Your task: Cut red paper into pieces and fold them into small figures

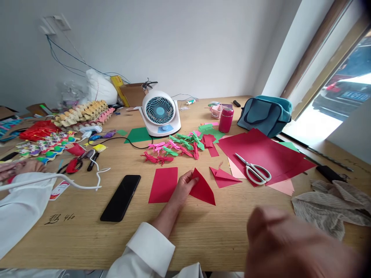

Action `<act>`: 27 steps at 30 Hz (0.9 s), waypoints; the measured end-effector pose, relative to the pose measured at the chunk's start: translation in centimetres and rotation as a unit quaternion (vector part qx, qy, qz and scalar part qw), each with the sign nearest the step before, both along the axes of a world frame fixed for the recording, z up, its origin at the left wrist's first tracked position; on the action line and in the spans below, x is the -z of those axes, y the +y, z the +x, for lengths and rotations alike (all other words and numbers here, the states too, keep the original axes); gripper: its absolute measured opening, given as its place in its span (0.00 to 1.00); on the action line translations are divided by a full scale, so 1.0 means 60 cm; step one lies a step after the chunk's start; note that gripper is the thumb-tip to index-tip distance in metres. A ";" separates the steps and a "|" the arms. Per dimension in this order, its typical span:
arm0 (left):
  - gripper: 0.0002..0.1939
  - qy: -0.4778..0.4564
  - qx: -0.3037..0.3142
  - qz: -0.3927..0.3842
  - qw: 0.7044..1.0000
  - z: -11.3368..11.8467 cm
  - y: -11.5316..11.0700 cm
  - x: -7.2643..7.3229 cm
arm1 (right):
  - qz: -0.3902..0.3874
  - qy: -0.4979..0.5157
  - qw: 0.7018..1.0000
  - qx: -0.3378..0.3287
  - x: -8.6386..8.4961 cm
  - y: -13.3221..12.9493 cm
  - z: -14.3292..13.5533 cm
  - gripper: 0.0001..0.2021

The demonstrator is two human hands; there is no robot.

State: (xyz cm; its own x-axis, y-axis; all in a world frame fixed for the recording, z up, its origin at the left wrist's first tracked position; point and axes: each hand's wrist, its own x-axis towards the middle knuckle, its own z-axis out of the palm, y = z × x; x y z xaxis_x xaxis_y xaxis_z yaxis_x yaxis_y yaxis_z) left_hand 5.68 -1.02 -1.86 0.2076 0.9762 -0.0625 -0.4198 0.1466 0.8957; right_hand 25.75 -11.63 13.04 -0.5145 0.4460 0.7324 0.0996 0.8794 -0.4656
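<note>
My left hand is closed on a piece of folded red paper, pinched between thumb and fingers near its upper left edge. Beside it on the left, a flat red paper rectangle lies on the table. To the right of the held piece sits another folded red paper with a pointed end. My right hand is raised close to the camera at the lower right, large and smeared by motion, so its fingers cannot be made out.
Scissors lie on large red sheets. Several folded paper figures stand before a fan. Nearby are a phone, a red flask, a blue bag and a cloth. At left, a co-worker's sleeve rests on the table.
</note>
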 end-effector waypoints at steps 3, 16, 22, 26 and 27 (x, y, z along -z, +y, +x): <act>0.11 -0.007 -0.031 -0.008 0.999 0.002 0.000 -0.006 | -0.044 0.053 0.993 0.095 0.033 0.063 0.005 0.15; 0.14 0.042 -0.148 -0.060 0.986 0.006 0.004 -0.009 | -0.456 0.090 0.876 0.129 0.242 0.183 -0.025 0.21; 0.19 0.044 -0.146 -0.065 0.986 0.005 0.003 -0.011 | -0.485 0.110 0.864 0.081 0.261 0.196 -0.030 0.14; 0.19 0.053 -0.134 -0.044 0.989 -0.001 0.006 -0.012 | -0.452 0.099 0.881 0.096 0.263 0.200 -0.022 0.12; 0.18 0.067 -0.140 -0.030 0.987 -0.003 0.007 -0.012 | -0.444 0.095 0.885 0.101 0.263 0.200 -0.019 0.12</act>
State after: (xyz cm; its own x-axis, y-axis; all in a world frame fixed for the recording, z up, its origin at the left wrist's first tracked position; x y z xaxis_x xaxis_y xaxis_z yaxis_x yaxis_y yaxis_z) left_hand 5.49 -0.58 -1.16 -0.0848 0.9879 -0.1299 -0.3302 0.0951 0.9391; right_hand 24.60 0.35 -2.72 -0.2629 0.9584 0.1108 0.0582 0.1304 -0.9898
